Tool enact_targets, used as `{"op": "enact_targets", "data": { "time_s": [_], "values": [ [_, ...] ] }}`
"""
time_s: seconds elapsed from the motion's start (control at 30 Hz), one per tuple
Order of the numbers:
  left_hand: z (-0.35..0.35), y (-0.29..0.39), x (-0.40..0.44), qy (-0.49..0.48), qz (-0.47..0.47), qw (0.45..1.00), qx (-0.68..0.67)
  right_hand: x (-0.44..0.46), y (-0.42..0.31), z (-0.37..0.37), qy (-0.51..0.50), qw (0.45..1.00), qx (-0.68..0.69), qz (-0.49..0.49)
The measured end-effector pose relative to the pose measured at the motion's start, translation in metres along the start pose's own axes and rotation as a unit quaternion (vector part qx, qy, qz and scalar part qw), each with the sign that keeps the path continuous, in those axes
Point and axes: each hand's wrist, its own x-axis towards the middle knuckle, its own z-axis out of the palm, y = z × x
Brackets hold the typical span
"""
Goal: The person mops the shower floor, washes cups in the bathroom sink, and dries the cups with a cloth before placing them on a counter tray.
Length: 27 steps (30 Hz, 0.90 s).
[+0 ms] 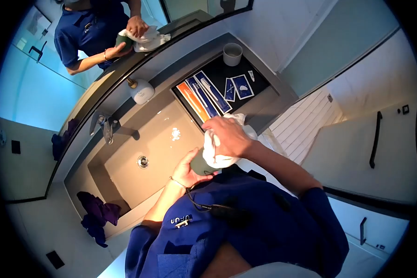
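My left hand [184, 172] is wrapped around a dark green cup [199, 164], held close in front of my chest by the sink's front edge. Over the cup's top, my right hand [229, 137] grips a bunched white cloth [216, 155], which hides the rim. Part of the cloth hangs out beyond the right hand, towards the counter. The mirror [41, 111] reflects both hands with the same green cup and white cloth.
Beyond the sink basin [125, 173] are a faucet [107, 132] and a white soap dispenser [142, 92]. A black tray [243, 105] carries toiletry packets [242, 86] and a grey cup [232, 54]. Purple and blue cloths [97, 215] drape over the sink's left edge.
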Motion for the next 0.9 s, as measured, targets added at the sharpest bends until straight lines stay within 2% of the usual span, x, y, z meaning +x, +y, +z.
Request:
{"op": "enact_targets", "data": {
  "time_s": [0.03, 0.07, 0.1, 0.13, 0.2, 0.27, 0.3, 0.33, 0.37, 0.4, 0.43, 0.47, 0.53, 0.6, 0.63, 0.67, 0.7, 0.73, 0.77, 0.83, 0.87, 0.9],
  "values": [
    [0.010, -0.006, 0.003, 0.040, -0.013, 0.999, 0.024, -0.004, -0.001, 0.003, -0.030, 0.999, -0.004, -0.024],
    [0.024, -0.006, 0.006, 0.022, -0.028, 0.999, 0.038, -0.006, 0.000, 0.006, -0.059, 0.997, -0.008, -0.049],
    [0.023, -0.005, 0.014, -0.019, -0.036, 0.999, 0.031, -0.008, 0.006, 0.006, -0.094, 0.995, -0.013, 0.002],
    [0.026, -0.002, 0.020, -0.059, -0.042, 0.997, 0.022, -0.012, 0.010, 0.007, -0.025, 0.999, 0.014, 0.030],
    [0.055, 0.001, 0.023, 0.026, 0.050, 0.994, 0.089, -0.017, 0.031, 0.011, 0.046, 0.988, 0.106, 0.100],
    [0.086, -0.003, 0.028, 0.042, 0.230, 0.952, 0.198, -0.020, 0.049, 0.016, 0.102, 0.968, 0.171, 0.152],
    [0.087, -0.003, 0.035, 0.029, 0.327, 0.886, 0.327, -0.025, 0.059, 0.019, 0.143, 0.950, 0.269, 0.074],
    [0.087, -0.003, 0.042, 0.017, 0.412, 0.793, 0.448, -0.029, 0.069, 0.022, 0.182, 0.914, 0.363, -0.004],
    [0.090, 0.000, 0.049, 0.018, 0.464, 0.706, 0.535, -0.032, 0.081, 0.029, 0.199, 0.845, 0.472, 0.153],
    [0.093, 0.002, 0.053, 0.018, 0.503, 0.608, 0.614, -0.041, 0.089, 0.028, 0.142, 0.636, 0.735, 0.189],
    [0.106, 0.007, 0.048, -0.005, 0.469, 0.594, 0.654, -0.050, 0.082, 0.021, 0.157, 0.709, 0.662, 0.186],
    [0.114, 0.010, 0.046, -0.067, 0.453, 0.609, 0.647, -0.056, 0.077, 0.012, 0.168, 0.777, 0.579, 0.178],
    [0.117, 0.014, 0.043, -0.084, 0.446, 0.581, 0.676, -0.089, 0.115, 0.016, 0.153, 0.754, 0.596, 0.229],
    [0.073, 0.013, 0.052, 0.028, 0.443, 0.641, 0.627, -0.112, 0.133, 0.012, 0.176, 0.804, 0.552, 0.137],
    [0.052, 0.012, 0.060, 0.099, 0.413, 0.747, 0.510, -0.124, 0.143, 0.010, 0.190, 0.823, 0.528, 0.091],
    [0.027, 0.015, 0.066, 0.203, 0.349, 0.742, 0.536, -0.127, 0.130, -0.009, 0.201, 0.790, 0.569, 0.111],
    [0.002, 0.017, 0.078, 0.221, 0.287, 0.723, 0.588, -0.130, 0.118, -0.029, 0.216, 0.754, 0.607, 0.130],
    [-0.013, 0.020, 0.087, 0.236, 0.224, 0.699, 0.636, -0.133, 0.110, -0.045, 0.229, 0.806, 0.524, 0.151],
    [-0.011, 0.023, 0.091, 0.236, 0.222, 0.700, 0.637, -0.133, 0.103, -0.056, 0.232, 0.737, 0.619, 0.138],
    [0.003, 0.023, 0.100, 0.241, 0.173, 0.528, 0.796, -0.135, 0.105, -0.059, 0.251, 0.736, 0.616, 0.125],
    [0.009, 0.023, 0.100, 0.238, 0.175, 0.528, 0.796, -0.136, 0.104, -0.062, 0.246, 0.760, 0.595, 0.090],
    [0.020, 0.026, 0.096, 0.221, 0.184, 0.576, 0.765, -0.132, 0.096, -0.067, 0.243, 0.780, 0.574, 0.054]
  ]
}}
